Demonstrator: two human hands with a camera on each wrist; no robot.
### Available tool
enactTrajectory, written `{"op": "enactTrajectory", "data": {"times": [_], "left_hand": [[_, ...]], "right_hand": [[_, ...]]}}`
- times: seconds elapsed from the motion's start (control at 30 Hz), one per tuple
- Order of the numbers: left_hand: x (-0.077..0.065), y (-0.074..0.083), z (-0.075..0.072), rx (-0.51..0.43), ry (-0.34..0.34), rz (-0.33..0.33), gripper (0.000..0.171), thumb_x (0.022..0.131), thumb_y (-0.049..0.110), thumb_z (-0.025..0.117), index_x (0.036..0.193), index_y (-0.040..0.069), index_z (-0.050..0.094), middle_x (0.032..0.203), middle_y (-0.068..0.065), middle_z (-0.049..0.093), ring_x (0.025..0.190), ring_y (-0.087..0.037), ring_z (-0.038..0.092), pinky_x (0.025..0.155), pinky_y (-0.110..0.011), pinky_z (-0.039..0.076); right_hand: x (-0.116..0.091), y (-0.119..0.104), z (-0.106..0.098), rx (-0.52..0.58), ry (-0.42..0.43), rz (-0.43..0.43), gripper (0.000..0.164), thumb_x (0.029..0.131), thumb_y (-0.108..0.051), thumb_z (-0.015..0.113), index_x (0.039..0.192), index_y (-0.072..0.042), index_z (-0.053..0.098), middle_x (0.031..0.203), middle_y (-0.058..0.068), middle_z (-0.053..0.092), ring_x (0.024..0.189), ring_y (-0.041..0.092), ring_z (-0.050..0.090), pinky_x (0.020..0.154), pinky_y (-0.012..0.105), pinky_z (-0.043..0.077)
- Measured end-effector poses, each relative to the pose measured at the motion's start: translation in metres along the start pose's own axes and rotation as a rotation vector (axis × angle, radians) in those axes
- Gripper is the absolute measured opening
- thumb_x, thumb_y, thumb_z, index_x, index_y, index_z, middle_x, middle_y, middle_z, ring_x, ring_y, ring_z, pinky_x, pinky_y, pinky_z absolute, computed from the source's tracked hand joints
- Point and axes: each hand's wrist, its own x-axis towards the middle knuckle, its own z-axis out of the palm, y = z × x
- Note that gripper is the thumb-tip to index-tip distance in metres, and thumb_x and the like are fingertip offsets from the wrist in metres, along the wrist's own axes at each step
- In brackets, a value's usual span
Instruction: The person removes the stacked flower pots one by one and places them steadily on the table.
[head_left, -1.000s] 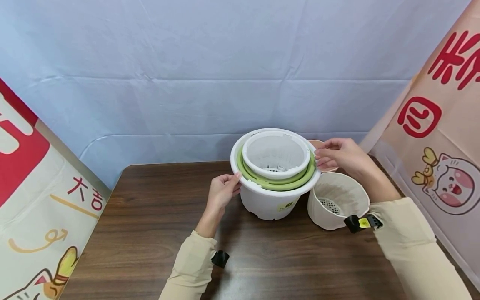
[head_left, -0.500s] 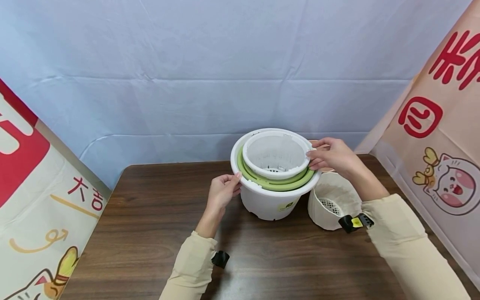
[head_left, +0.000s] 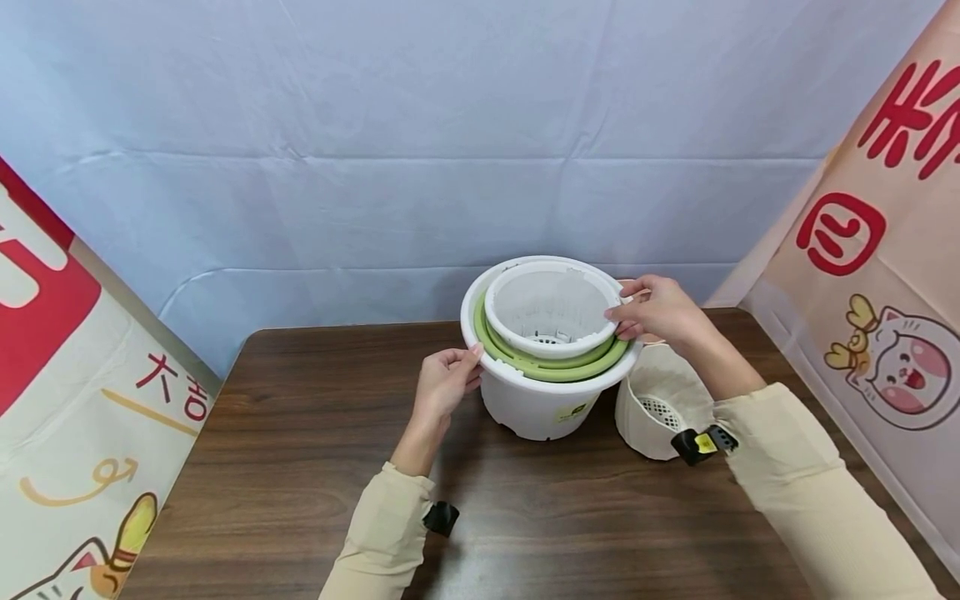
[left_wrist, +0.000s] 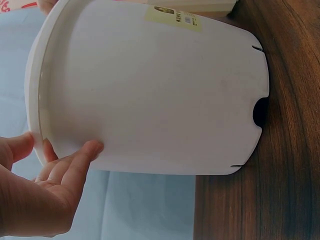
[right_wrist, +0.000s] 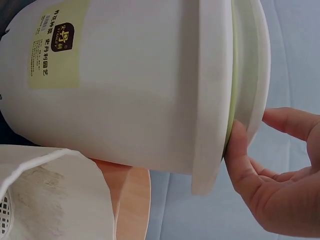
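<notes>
A large white flowerpot (head_left: 525, 408) stands upright with a green pot (head_left: 542, 369) nested in it. Inside the green one sits a smaller white flowerpot (head_left: 551, 300) with drainage holes in its base. My left hand (head_left: 444, 379) grips the large pot's rim at the left, thumb on top and fingers against the outer wall in the left wrist view. At the opposite side, my right hand (head_left: 663, 317) pinches the smaller white pot's rim. In the right wrist view its fingers (right_wrist: 239, 150) reach down beside the green rim.
Right of the stack a cream pot (head_left: 660, 400) with a perforated base stands on the dark wooden table (head_left: 315, 467). An orange-tan pot (right_wrist: 135, 200) is partly hidden behind it. A pale blue cloth (head_left: 360, 208) hangs along the back, with printed banners (head_left: 885, 317) at the sides.
My right hand has moved left, from the right edge of the large pot to the smaller white pot's rim. My left hand and the pots have stayed in place.
</notes>
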Motion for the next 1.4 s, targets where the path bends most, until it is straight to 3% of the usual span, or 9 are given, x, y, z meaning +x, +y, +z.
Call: {"op": "enactTrajectory", "data": {"times": [0.83,1.27,1.4], "left_hand": [[0.0013,-0.001,-0.0013,0.012,-0.006,-0.003,0.03,0.09,0.021,0.06,0.095,-0.009,0.06,0.096,-0.021,0.066,0.094,-0.026,0.063,0.081,-0.038,0.051],[0.0014,0.0001,-0.0016,0.001,-0.002,0.002,0.028,0.09,0.017,0.06,0.093,-0.01,0.06,0.095,-0.023,0.065,0.093,-0.026,0.063,0.082,-0.042,0.05],[0.0017,-0.0006,-0.0018,0.006,-0.003,0.001,0.027,0.09,0.017,0.06,0.093,-0.009,0.06,0.094,-0.022,0.066,0.093,-0.026,0.063,0.082,-0.041,0.051]], "right_hand": [[0.0019,0.0036,0.0044,0.035,0.017,0.027,0.048,0.083,0.001,0.056,0.121,0.019,0.031,0.071,0.003,0.053,0.055,0.004,0.055,0.057,0.019,0.053],[0.005,0.0039,0.0031,0.091,0.015,0.047,0.026,0.084,-0.001,0.057,0.102,0.009,0.041,0.062,-0.001,0.051,0.053,0.002,0.05,0.053,0.016,0.05],[0.0056,0.0043,0.0019,0.101,0.005,0.055,0.025,0.084,0.0,0.059,0.101,0.009,0.042,0.061,-0.002,0.052,0.053,0.002,0.051,0.053,0.016,0.049]]}}
